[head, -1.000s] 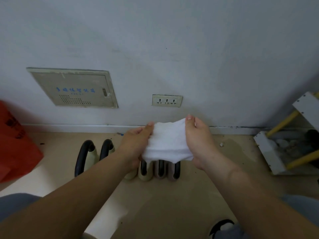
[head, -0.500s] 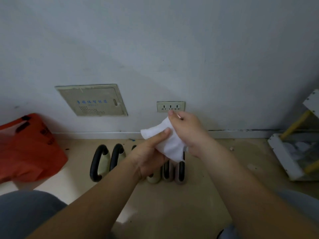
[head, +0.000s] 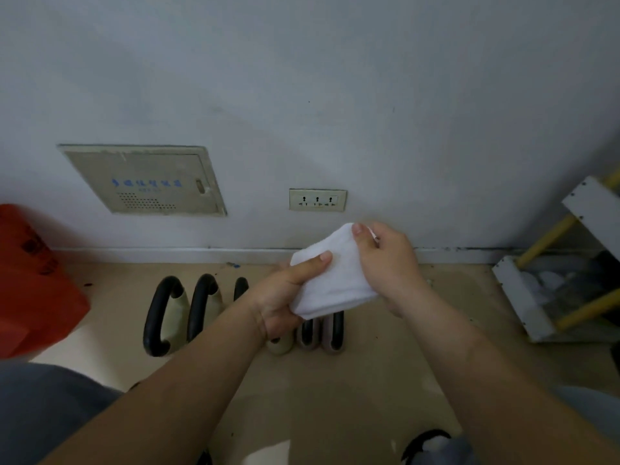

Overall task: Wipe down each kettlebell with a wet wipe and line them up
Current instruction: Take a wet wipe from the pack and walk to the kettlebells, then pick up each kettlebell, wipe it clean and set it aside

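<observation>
White wet wipe (head: 335,280) is held at the centre of the frame, pinched between the left hand (head: 285,303) at its lower edge and the right hand (head: 385,263) at its top. Kettlebells (head: 188,310) are lined up on the floor (head: 385,380) below, by the wall.

The wet wipe (head: 335,286) is a white non-woven cloth, matt and soft, with shallow creases. The kettlebell handles (head: 154,317) are black, smooth and faintly glossy; rubber or coated metal cannot be told. The kettlebell bodies (head: 180,305) carry a smooth satin coating, pale cream or dusty pink. The wall (head: 302,78) is painted, matt and slightly uneven. The floor (head: 335,397) is smooth and beige with a low sheen. The socket plate (head: 317,200) is cream moulded plastic. The access panel (head: 144,179) has a matt cream face. The bag (head: 30,280) is thin, crinkled orange plastic film. The rack (head: 513,297) frame is painted white.
</observation>
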Tool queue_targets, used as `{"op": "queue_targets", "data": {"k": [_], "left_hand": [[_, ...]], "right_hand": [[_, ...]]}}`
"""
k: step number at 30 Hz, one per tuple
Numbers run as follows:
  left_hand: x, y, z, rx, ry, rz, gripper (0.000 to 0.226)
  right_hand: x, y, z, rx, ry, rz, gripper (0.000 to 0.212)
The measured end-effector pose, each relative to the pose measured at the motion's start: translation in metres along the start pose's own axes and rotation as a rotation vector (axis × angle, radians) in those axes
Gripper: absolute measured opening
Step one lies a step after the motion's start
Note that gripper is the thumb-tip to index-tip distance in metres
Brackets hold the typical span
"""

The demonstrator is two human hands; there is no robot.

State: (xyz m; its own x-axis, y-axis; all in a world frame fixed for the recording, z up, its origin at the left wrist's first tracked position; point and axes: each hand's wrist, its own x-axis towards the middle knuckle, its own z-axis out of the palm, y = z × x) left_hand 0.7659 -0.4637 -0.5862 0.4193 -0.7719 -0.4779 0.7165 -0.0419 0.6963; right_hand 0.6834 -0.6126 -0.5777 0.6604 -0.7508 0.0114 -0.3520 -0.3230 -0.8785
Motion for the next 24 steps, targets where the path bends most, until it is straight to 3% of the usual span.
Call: {"op": "queue_targets", "data": {"k": [7, 10, 13, 17, 21, 24], "left_hand": [[-0.006, -0.006, -0.018, -0.074, -0.065, -0.054, 0.036], [-0.005, -0.012, -0.016, -0.022, -0.069, -0.109, 0.045], [0.003, -0.021, -0.012, 0.037, 0.009, -0.093, 0.043], [0.010, -0.044, -0.022, 0.209, 0.136, -0.048, 0.029], [0.018, -0.055, -0.037, 0.083, 0.223, -0.091, 0.028], [0.035, -0.063, -0.053, 0.156, 0.482, -0.117, 0.039]], "right_hand": [[0.002, 0.010, 0.009, 0.147, -0.015, 0.231, 0.044], [-0.003, 0.014, 0.016, 0.112, -0.019, 0.182, 0.046], [-0.012, 0.026, 0.017, 0.030, -0.027, 0.174, 0.050], [-0.020, 0.051, 0.007, -0.004, -0.029, 0.328, 0.046], [-0.013, 0.078, 0.008, -0.015, -0.018, 0.433, 0.047], [-0.006, 0.108, 0.027, -0.073, -0.114, 0.552, 0.043]]}}
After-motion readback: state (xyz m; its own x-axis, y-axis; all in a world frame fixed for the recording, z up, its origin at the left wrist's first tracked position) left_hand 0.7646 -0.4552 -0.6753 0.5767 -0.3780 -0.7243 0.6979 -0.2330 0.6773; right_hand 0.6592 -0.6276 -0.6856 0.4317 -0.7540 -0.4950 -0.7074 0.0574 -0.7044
